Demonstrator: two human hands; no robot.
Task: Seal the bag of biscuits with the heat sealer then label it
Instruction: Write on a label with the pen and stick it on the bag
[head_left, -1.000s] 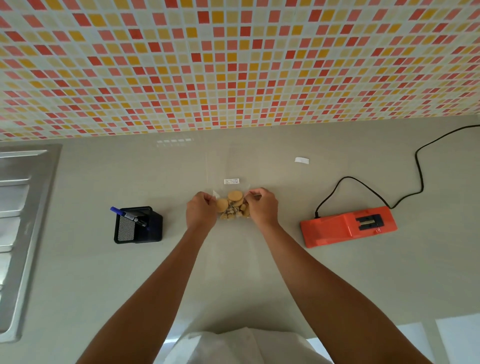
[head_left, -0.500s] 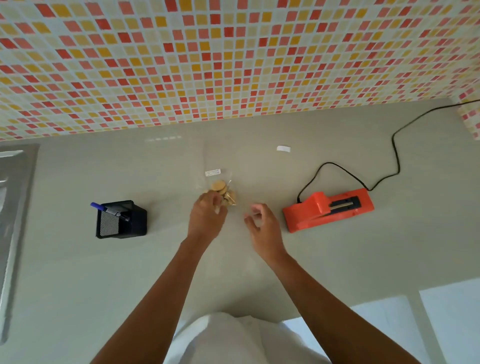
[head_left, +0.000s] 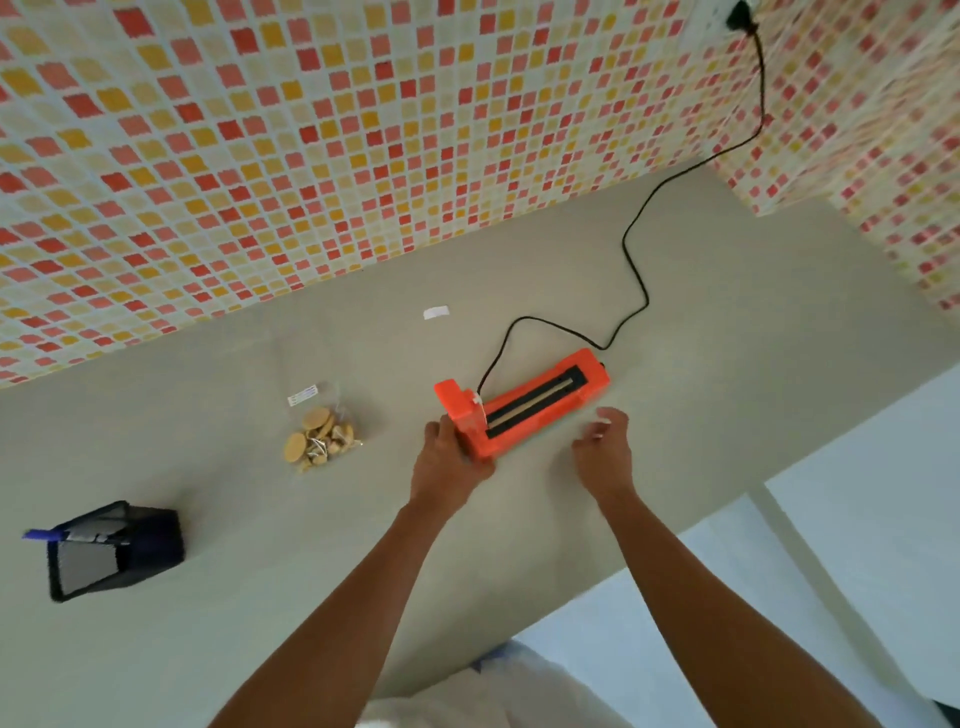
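Observation:
The clear bag of biscuits (head_left: 322, 439) lies flat on the grey counter (head_left: 260, 597), with no hand on it. To its right is the orange heat sealer (head_left: 524, 402), lid open so the black sealing strip shows. My left hand (head_left: 447, 457) grips the sealer's left end. My right hand (head_left: 602, 447) hovers just in front of the sealer's right half, fingers spread and holding nothing. A small white label (head_left: 435, 312) lies on the counter behind the sealer.
The sealer's black cord (head_left: 636, 260) runs back to a wall socket at the top right. A black mesh holder (head_left: 114, 551) with a blue pen stands at the left. The tiled wall is close behind, and the counter edge drops off at the right.
Both hands have let go of the bag and moved right to the heat sealer. My left hand now holds its end. The view has swung right, and the sink is out of sight.

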